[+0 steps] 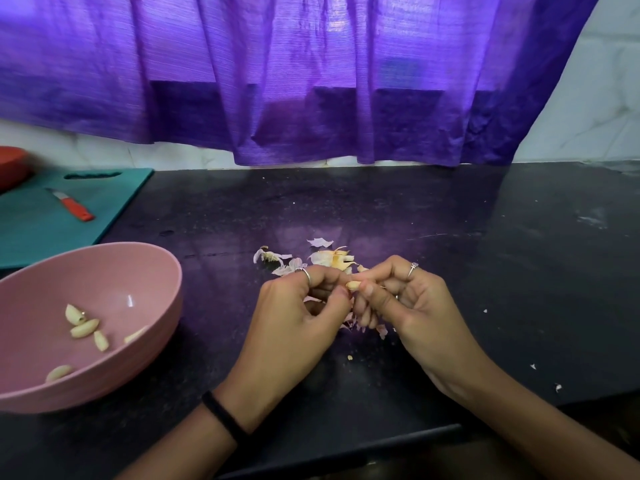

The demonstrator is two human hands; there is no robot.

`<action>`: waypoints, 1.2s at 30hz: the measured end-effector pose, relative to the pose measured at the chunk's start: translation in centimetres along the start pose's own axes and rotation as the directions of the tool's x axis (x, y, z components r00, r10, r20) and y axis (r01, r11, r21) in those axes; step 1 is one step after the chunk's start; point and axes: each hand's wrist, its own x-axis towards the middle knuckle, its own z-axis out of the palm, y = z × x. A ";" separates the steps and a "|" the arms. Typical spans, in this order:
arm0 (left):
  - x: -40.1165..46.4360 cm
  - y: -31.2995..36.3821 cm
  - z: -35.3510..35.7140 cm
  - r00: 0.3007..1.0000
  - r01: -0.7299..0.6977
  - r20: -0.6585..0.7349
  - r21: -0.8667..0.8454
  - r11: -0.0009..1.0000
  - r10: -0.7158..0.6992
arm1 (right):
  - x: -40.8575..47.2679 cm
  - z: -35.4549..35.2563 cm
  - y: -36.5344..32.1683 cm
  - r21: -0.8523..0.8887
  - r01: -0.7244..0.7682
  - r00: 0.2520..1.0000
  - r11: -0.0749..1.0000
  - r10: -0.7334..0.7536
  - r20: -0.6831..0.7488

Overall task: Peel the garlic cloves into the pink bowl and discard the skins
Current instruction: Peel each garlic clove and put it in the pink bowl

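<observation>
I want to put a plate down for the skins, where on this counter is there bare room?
Bare counter lies right of the right hand, out to the wall, with only a few flecks. Another bare stretch runs between the teal cutting board and the skins, below the curtain. It is crowded around both hands and at the pink bowl on the left.

Both forearms enter from below and converge — the hands meet at their fingertips. Left hand (304,306): fingers curled, thumb and forefinger pinching one end of a garlic clove (354,285); ring on the forefinger, dark band at the wrist. Right hand (405,299): fingers curled, thumb tip against the clove's other end — ring on one finger. Knuckles of both point away from the body.
</observation>
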 end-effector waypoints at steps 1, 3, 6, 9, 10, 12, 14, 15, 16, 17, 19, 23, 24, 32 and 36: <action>0.0 0.0 0.0 1.000 -0.007 0.010 -0.011 1.000 0.007 | 0.0 0.0 0.0 -0.009 -0.002 1.000 1.000 0.002 -0.014; 0.1 -0.2 0.1 1.000 -0.021 0.013 -0.013 1.000 0.021 | -0.1 0.1 0.0 -0.012 -0.010 0.999 1.000 0.009 -0.043; 0.3 -0.5 0.1 0.999 -0.043 -0.024 0.031 0.999 0.044 | -0.1 0.2 -0.3 -0.005 -0.016 0.997 1.000 0.016 -0.069; 0.2 -0.4 0.0 0.993 -0.086 -0.071 0.076 0.993 0.091 | -0.1 0.2 -0.4 -0.024 -0.013 0.996 1.000 0.011 -0.089; 0.2 -0.4 0.0 0.990 -0.106 -0.085 0.089 0.990 0.114 | -0.1 0.2 -0.4 -0.044 -0.010 0.996 0.999 0.006 -0.089; 0.2 -0.3 0.0 0.984 -0.130 -0.106 0.104 0.986 0.141 | -0.1 0.2 -0.3 -0.079 0.002 0.996 0.997 -0.009 -0.089; 0.2 -0.3 0.0 0.980 -0.153 -0.112 0.113 0.982 0.166 | -0.2 0.1 -0.2 -0.097 0.014 0.994 0.995 -0.024 -0.105; 0.2 -0.3 0.0 0.976 -0.174 -0.112 0.130 0.976 0.188 | -0.2 0.1 -0.1 -0.099 0.021 0.992 0.995 -0.032 -0.120; 0.2 -0.4 0.1 0.970 -0.198 -0.111 0.155 0.968 0.216 | -0.2 0.1 0.0 -0.098 0.027 0.990 0.995 -0.040 -0.133; 0.1 -0.5 0.2 0.964 -0.220 -0.108 0.183 0.958 0.242 | -0.2 0.1 0.1 -0.094 0.034 0.988 0.995 -0.048 -0.147; 0.0 -0.6 0.4 0.954 -0.254 -0.103 0.223 0.941 0.282 | -0.2 0.2 0.1 -0.089 0.047 0.983 0.995 -0.062 -0.174; -0.1 -0.5 0.7 0.940 -0.291 -0.109 0.243 0.926 0.324 | -0.2 0.5 0.1 -0.085 0.076 0.975 0.994 -0.092 -0.202; -0.1 -0.5 0.7 0.939 -0.289 -0.117 0.244 0.926 0.324 | -0.2 0.5 0.1 -0.080 0.091 0.972 0.993 -0.107 -0.211; -0.1 -0.2 -0.5 0.931 -0.352 -0.012 0.227 0.908 0.364 | -0.2 -0.5 0.4 -0.229 0.201 0.973 0.952 -0.222 -0.068; -0.1 -0.2 -0.6 0.930 -0.366 0.096 0.269 0.891 0.353 | 0.0 -1.6 0.6 -0.452 0.355 0.928 0.818 -0.365 0.069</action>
